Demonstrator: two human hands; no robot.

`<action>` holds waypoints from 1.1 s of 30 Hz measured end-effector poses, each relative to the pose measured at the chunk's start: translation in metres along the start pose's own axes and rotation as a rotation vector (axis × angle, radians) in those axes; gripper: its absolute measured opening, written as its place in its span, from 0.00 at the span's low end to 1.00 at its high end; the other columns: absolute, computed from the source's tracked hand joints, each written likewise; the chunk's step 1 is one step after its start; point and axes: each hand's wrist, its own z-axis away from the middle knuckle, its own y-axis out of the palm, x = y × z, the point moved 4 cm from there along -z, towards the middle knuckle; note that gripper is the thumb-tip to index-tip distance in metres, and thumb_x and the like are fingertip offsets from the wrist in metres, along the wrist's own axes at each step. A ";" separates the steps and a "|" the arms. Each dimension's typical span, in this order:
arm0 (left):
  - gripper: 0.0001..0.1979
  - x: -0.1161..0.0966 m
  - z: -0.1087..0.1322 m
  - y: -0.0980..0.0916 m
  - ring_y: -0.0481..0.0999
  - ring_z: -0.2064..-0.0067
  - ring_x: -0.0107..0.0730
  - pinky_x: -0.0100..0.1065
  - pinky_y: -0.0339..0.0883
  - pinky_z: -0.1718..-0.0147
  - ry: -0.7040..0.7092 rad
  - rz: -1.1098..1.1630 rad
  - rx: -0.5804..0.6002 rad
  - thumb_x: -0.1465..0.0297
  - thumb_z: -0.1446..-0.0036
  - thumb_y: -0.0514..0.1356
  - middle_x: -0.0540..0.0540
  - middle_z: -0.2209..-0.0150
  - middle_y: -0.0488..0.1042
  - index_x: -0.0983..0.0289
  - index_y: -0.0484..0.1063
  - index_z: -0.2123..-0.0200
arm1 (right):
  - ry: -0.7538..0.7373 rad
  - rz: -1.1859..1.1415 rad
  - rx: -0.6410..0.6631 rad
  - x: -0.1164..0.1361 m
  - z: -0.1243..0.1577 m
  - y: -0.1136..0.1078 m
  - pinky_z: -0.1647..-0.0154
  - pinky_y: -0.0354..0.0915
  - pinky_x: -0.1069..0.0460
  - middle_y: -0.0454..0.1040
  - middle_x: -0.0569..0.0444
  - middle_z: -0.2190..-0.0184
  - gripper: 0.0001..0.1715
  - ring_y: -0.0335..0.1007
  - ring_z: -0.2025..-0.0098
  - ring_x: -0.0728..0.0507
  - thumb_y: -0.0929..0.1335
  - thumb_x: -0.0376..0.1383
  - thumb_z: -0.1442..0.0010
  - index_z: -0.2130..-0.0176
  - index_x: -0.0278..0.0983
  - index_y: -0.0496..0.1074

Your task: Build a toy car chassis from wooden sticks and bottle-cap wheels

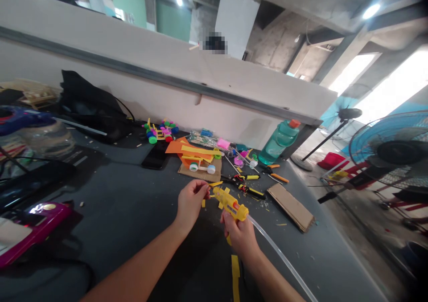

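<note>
My right hand (241,234) grips a yellow hot glue gun (230,202), its nozzle pointing away and left. From its rear end a long clear glue stick (281,254) runs down toward the lower right. My left hand (191,200) is closed, thumb and fingertips pinching a small yellow strip (216,184) close to the nozzle; whether they touch cannot be made out. Several yellow bits lie around the gun. Behind both hands, a small wheeled toy (201,167) with bottle-cap wheels rests on a cardboard piece (187,172). A yellow strip (235,275) lies near the front edge.
Yellow-black pliers (250,189), a cardboard slab (290,206) and a green bottle (280,141) stand or lie on the right. Orange sheets (175,146), a phone (155,156) and a colourful toy (160,132) are farther back. At left is a magenta device (36,235); a fan (394,153) stands beyond the table.
</note>
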 end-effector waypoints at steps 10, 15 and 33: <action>0.09 0.002 -0.003 0.000 0.72 0.75 0.28 0.30 0.69 0.72 0.035 -0.007 0.021 0.64 0.51 0.60 0.49 0.77 0.73 0.65 0.73 0.70 | -0.006 0.051 -0.031 -0.003 0.001 -0.001 0.82 0.56 0.56 0.61 0.58 0.87 0.20 0.59 0.84 0.50 0.59 0.46 0.41 0.77 0.37 0.64; 0.09 0.004 -0.002 0.000 0.71 0.75 0.28 0.29 0.69 0.72 0.041 0.003 0.033 0.64 0.50 0.60 0.49 0.78 0.72 0.65 0.73 0.70 | -0.039 0.097 -0.047 -0.005 0.000 -0.002 0.82 0.56 0.56 0.62 0.58 0.86 0.20 0.60 0.83 0.49 0.59 0.46 0.42 0.77 0.37 0.64; 0.09 -0.001 -0.001 -0.002 0.72 0.74 0.29 0.29 0.68 0.72 0.062 -0.025 0.028 0.64 0.49 0.59 0.49 0.76 0.73 0.64 0.74 0.70 | 0.039 0.046 -0.054 0.006 -0.001 -0.010 0.82 0.57 0.55 0.62 0.58 0.87 0.19 0.61 0.83 0.49 0.60 0.46 0.45 0.79 0.37 0.63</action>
